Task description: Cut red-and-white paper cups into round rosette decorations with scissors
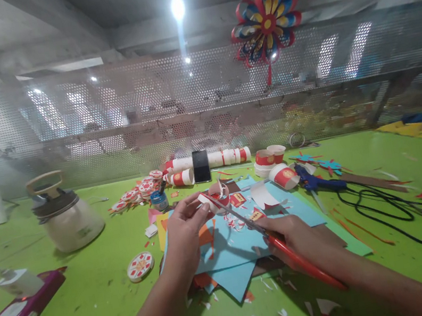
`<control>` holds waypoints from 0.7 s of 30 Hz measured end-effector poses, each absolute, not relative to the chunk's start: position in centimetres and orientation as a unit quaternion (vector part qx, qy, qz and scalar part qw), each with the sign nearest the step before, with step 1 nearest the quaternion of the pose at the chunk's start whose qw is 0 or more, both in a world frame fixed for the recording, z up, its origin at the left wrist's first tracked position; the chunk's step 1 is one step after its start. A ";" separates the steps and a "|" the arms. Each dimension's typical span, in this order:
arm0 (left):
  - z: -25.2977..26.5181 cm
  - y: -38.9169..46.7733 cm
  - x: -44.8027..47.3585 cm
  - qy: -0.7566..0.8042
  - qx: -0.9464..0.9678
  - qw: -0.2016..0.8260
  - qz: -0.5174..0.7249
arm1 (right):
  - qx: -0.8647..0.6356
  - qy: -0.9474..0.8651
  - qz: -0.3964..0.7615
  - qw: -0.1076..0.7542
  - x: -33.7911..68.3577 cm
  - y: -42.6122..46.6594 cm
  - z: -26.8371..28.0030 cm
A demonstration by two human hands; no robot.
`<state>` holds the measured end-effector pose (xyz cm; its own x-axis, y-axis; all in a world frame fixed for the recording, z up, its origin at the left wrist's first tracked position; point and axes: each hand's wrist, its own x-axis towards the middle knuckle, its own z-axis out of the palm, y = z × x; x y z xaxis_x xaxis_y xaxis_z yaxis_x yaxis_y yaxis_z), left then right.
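My left hand [187,224] is closed on a red-and-white paper cup piece [222,203], pinched between thumb and fingers above the blue paper. My right hand [290,233] grips the red handles of a pair of scissors [305,265]. Their blades reach up and left to the cup piece, crossing in front of it. Whether the blades are parted at the piece is too small to tell. Blue paper sheets [234,283] lie beneath both hands, strewn with red and white scraps. A curled white cup piece [265,195] rests on the sheets, right of the blades.
A round patterned disc [141,267] lies left of my hands. Behind stand a blue jar [159,201], a phone [201,166] and stacked paper cups [270,158]. A blue glue gun [322,180] trails a black cord at right. A kettle [70,222] and power strip [23,308] are at left.
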<state>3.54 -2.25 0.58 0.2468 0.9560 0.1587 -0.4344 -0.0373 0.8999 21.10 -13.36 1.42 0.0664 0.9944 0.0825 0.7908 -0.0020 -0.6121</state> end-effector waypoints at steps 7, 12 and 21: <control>0.8 -2.5 3.7 0.266 0.459 0.648 0.546 | -0.654 -0.667 0.190 0.301 21.9 -13.0 -0.2; 0.6 -2.1 3.5 0.262 0.438 0.676 0.532 | -0.656 -0.666 0.194 0.297 21.8 -13.0 -0.4; 0.2 -1.6 3.3 0.263 0.432 0.681 0.530 | -0.657 -0.693 0.154 0.254 21.2 -13.5 1.7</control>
<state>3.29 -1.61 0.17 0.2996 0.9489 0.0992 -0.4937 0.0652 0.8672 21.24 -13.54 1.71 -0.0077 0.9887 0.1498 0.8330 0.0892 -0.5461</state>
